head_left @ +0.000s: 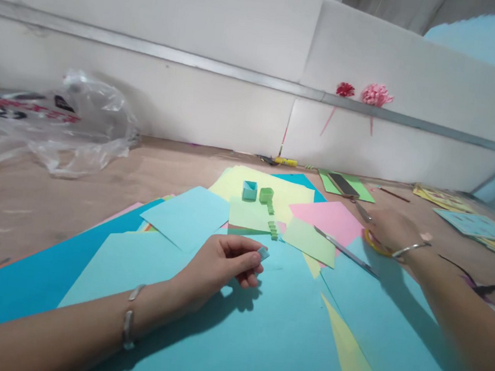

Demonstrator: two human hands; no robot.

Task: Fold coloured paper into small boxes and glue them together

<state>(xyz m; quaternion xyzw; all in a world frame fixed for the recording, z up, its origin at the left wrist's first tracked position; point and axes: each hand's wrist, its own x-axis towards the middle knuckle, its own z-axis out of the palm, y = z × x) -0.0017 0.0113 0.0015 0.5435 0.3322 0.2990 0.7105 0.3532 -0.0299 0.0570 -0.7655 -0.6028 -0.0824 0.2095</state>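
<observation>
My left hand [233, 259] is closed in a pinch on a small light-blue paper piece [263, 252], above light-blue paper sheets [256, 331]. To the right, my right hand [386, 229] is wrapped round scissors [364, 212]; a blade points away from me and a yellow handle loop shows below the fingers. Beyond my left hand stand a small blue paper box [249, 192] and a small green folded paper shape [266, 196]. Near them lie a short green folded strip [270, 209] and another green zigzag strip [273, 231]. A long thin grey tool [347, 252] rests beside my right hand.
Pink paper [329, 216] and yellow paper [292, 186] overlap the blue sheets. A dark phone-like object [343, 184] lies on green paper. A plastic bag [57, 117] is at the left. Two paper flowers [377, 95] hang on the white wall. A yellow tube [286, 162] lies below.
</observation>
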